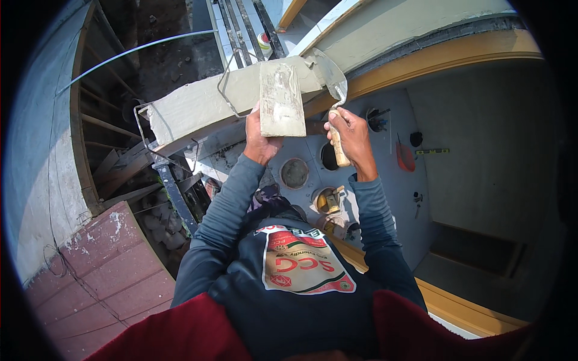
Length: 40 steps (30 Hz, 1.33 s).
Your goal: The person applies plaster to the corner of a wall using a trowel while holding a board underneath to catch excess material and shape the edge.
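Observation:
My left hand (262, 143) is closed under a flat rectangular plastering float (282, 105). Its upper face is smeared with grey plaster, and whatever grip lies beneath is hidden. Wrapped round the wooden handle of a trowel (338, 144), my right hand (356, 139) is just right of the float. The trowel's metal blade points up and away, near the right end of a pale plastered beam (192, 102). The float's far part overlaps the beam's near edge. Bent metal rod clamps (221, 87) straddle the beam to the left.
Far below on the tiled floor stand a round bucket of grey mix (294, 173), a bucket with tools (328, 200), a red scoop-like container (404, 157) and a yellow level (432, 151). Dark metal bars (238, 33) rise beyond the beam. Reddish roofing (114, 265) lies left.

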Available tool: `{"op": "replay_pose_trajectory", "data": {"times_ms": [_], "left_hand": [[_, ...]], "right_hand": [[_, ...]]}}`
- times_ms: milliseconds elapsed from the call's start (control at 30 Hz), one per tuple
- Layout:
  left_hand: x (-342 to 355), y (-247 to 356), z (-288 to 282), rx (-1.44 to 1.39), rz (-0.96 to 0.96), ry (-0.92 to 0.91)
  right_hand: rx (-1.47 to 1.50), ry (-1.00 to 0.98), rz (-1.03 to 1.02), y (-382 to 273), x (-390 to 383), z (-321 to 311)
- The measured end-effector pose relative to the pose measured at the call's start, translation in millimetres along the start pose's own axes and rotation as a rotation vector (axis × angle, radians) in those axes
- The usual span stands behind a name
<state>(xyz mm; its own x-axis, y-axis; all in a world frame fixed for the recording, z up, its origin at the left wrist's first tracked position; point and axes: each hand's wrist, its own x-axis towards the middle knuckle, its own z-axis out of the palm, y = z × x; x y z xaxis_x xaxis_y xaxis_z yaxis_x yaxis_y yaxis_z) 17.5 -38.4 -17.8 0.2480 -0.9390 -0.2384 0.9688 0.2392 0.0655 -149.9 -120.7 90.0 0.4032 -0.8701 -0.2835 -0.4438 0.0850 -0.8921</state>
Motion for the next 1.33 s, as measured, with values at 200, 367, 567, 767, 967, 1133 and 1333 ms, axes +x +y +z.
{"op": "replay_pose_trajectory", "data": {"times_ms": [200,367,567,767,967,1133,1333], "left_hand": [[-11.9,4.7,-8.2,-0.012,0.020,-0.024],[-17.9,7.1,-6.8,-0.012,0.002,-0.043],[-20.6,6.6,-4.6,0.017,0.025,0.012],[-19.6,6.1,-8.7,0.013,0.030,-0.034],[-18.9,4.2,-5.6,-0.011,0.033,-0.057],[-13.0,-3.8,6.9,0.072,0.042,-0.078],[8.0,-20.1,20.9,0.494,0.105,-0.036]], "right_hand": [[-0.103,0.040,-0.008,-9.1,-21.2,-0.3],[-0.354,0.044,0.023,-2.2,-21.6,5.8],[-0.467,0.051,-0.002,-0.1,-12.0,11.8],[-0.371,0.077,-0.020,-2.1,-6.6,17.0],[-0.142,-0.007,0.056,-8.5,8.0,16.4],[0.000,-0.003,0.087,-14.1,9.5,4.7],[0.118,0.035,0.047,-33.8,-2.3,-8.9]]}}
